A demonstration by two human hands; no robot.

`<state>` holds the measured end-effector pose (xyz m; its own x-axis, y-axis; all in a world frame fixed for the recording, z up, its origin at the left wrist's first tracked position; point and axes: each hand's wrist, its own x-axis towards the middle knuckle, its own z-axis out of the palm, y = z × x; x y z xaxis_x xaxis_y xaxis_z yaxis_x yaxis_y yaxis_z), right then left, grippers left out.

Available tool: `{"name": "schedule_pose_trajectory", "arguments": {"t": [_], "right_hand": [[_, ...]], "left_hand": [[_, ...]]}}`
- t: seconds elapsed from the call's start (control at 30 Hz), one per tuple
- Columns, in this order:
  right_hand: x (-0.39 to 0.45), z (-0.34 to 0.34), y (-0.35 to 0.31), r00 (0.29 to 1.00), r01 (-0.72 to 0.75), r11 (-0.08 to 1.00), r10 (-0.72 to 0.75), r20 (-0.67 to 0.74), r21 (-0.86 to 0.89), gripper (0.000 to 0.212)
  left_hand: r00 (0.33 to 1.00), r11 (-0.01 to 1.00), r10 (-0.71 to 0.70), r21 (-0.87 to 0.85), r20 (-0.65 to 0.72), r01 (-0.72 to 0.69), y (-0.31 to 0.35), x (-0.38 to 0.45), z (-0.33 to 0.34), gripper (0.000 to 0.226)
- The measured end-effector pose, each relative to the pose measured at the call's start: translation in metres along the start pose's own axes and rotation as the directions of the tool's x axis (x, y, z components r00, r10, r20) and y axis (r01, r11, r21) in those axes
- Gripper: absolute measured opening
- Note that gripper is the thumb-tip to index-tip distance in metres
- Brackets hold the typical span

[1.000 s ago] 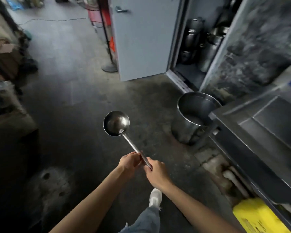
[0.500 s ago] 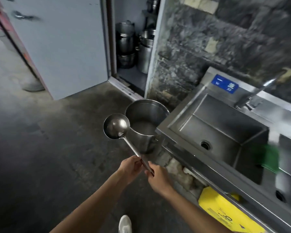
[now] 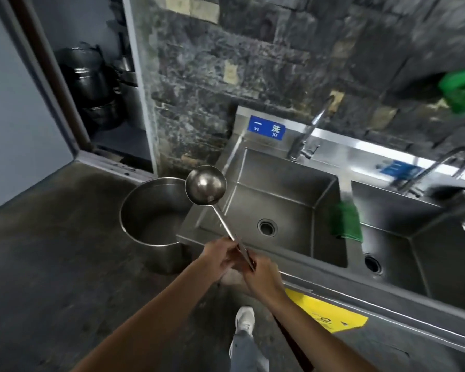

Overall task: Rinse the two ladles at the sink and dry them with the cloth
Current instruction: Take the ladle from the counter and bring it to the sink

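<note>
A steel ladle [image 3: 206,188] points up and away from me, its bowl over the left corner of the steel sink [image 3: 285,202]. Both hands hold its long handle low down: my left hand [image 3: 218,255] pinches it from the left and my right hand [image 3: 261,275] grips it just below. A dark stick-like handle runs down under my right forearm; what it belongs to is unclear. A green cloth [image 3: 345,221] hangs over the divider between the left and right basins. A tap [image 3: 310,134] rises behind the left basin. Only one ladle bowl is visible.
A big steel pot [image 3: 151,210] stands on the floor against the sink's left end. A second basin [image 3: 419,245] and curved tap [image 3: 440,167] lie to the right. An open cupboard [image 3: 97,98] holds stacked pots. A yellow sign [image 3: 325,312] sticks on the sink front.
My view has swung right and closer to the sink, so the basins now lie straight ahead. The ladle's bowl has gone from over the floor to the sink's left corner. Both hands kept their hold.
</note>
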<state>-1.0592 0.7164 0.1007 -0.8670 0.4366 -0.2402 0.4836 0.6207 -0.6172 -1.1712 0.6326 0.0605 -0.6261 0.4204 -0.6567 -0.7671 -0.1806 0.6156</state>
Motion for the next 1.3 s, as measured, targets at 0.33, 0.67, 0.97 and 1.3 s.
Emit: {"name": "schedule_pose_trajectory", "arguments": {"t": [0.33, 0.67, 0.97, 1.3], "right_hand": [[0.096, -0.047, 0.052, 0.981, -0.191, 0.977, 0.194, -0.025, 0.096, 0.035], [0.223, -0.052, 0.08, 0.926, -0.377, 0.908, 0.364, 0.1, 0.183, 0.029], [0.309, -0.022, 0.094, 0.85, -0.521, 0.826, 0.481, 0.213, 0.216, 0.021], [0.38, 0.001, 0.103, 0.792, -0.611, 0.74, 0.565, 0.232, 0.282, 0.015]], "left_hand": [[0.987, 0.991, -0.125, 0.05, 0.102, 0.121, 0.013, 0.094, 0.091, 0.02], [0.964, 0.962, -0.262, 0.061, -0.045, 0.265, 0.03, 0.2, 0.133, 0.025], [0.933, 0.935, -0.322, 0.101, -0.162, 0.34, 0.041, 0.242, 0.131, 0.031], [0.875, 0.743, -0.465, 0.477, -0.137, 0.47, 0.046, 0.25, 0.124, 0.021]]}}
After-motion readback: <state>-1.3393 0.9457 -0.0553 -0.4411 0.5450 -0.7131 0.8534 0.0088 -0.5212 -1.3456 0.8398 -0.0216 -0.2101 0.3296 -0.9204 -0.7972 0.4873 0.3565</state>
